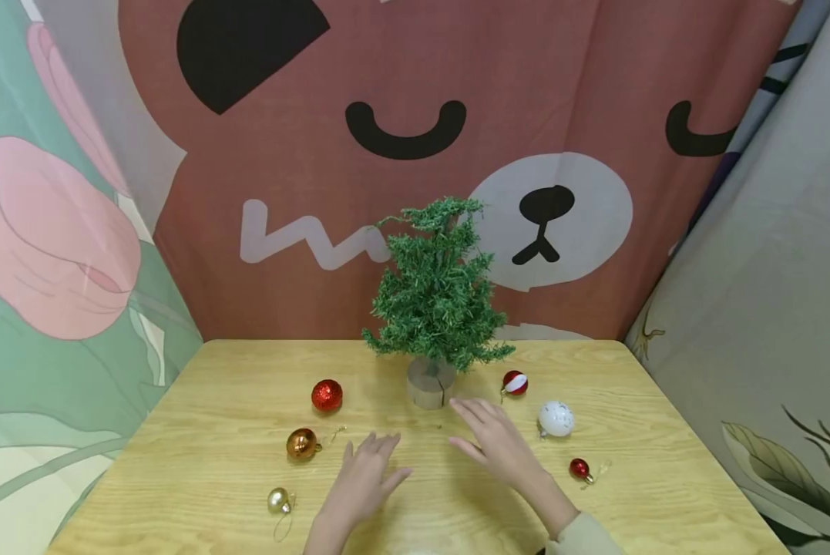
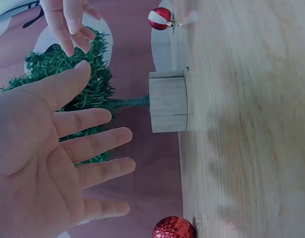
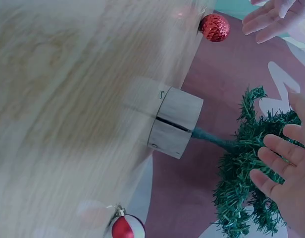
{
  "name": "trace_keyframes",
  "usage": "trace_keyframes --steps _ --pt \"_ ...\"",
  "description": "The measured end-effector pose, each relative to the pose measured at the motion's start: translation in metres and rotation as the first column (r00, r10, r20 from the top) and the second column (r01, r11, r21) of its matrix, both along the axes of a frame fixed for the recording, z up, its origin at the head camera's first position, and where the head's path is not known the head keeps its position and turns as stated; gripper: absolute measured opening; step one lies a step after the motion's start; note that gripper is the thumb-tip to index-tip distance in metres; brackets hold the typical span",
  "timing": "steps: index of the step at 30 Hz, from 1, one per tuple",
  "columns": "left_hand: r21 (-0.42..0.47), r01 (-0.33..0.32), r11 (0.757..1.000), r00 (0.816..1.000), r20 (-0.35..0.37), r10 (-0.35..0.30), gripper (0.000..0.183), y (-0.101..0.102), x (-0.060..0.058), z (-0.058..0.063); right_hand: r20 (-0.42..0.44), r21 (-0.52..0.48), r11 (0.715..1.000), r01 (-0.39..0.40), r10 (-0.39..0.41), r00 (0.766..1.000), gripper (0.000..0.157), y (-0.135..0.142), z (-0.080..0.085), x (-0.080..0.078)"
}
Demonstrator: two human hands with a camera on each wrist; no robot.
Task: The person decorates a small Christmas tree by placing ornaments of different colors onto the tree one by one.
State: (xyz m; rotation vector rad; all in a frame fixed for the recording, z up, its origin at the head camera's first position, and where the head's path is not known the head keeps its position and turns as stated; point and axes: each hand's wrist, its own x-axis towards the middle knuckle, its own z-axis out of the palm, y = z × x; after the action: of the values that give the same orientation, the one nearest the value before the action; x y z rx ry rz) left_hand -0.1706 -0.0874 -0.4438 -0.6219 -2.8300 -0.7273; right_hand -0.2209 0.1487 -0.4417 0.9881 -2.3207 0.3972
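A small green artificial Christmas tree (image 1: 438, 289) stands upright on a round wooden base (image 1: 430, 384) near the back of the table. My left hand (image 1: 364, 479) is held over the table in front of the tree, its fingers spread and nothing in them. To its right, my right hand (image 1: 495, 441) reaches toward the base with fingers extended, also holding nothing. In the left wrist view the left palm (image 2: 33, 148) shows bare. Left of the hands lie a red glitter ball (image 1: 327, 395), a copper ball (image 1: 302, 445) and a small gold ball (image 1: 278, 500).
On the right side of the table (image 1: 199, 478) lie a red-and-white striped ball (image 1: 515, 383), a white ball (image 1: 556, 418) and a small red ball (image 1: 579, 469). Behind the table hangs a curtain (image 1: 304, 301) printed with a bear; other printed curtains flank both sides.
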Motion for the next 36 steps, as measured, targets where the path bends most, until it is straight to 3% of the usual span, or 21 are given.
trace_keyframes --steps 6,11,28,36 --pt "0.018 0.022 1.0 0.998 -0.062 -0.021 0.042 -0.004 0.003 0.001 -0.122 -0.042 0.993 -0.112 0.107 0.987 0.039 -0.006 0.004 -0.007" --pt "0.069 0.048 0.996 0.993 -0.113 -0.04 0.037 -0.008 0.004 -0.002 -0.179 -0.062 0.985 -0.159 0.146 0.973 0.031 -0.01 0.01 -0.009" --pt "0.121 0.035 0.992 0.997 -0.066 -0.027 0.03 -0.016 0.015 0.001 -0.338 -0.082 0.955 -0.285 0.243 0.909 0.023 -0.031 0.039 -0.02" --pt "0.117 0.023 0.993 0.999 -0.042 -0.018 0.032 -0.02 0.023 -0.002 -0.372 -0.062 0.952 -0.3 0.256 0.892 0.032 -0.041 0.048 -0.024"
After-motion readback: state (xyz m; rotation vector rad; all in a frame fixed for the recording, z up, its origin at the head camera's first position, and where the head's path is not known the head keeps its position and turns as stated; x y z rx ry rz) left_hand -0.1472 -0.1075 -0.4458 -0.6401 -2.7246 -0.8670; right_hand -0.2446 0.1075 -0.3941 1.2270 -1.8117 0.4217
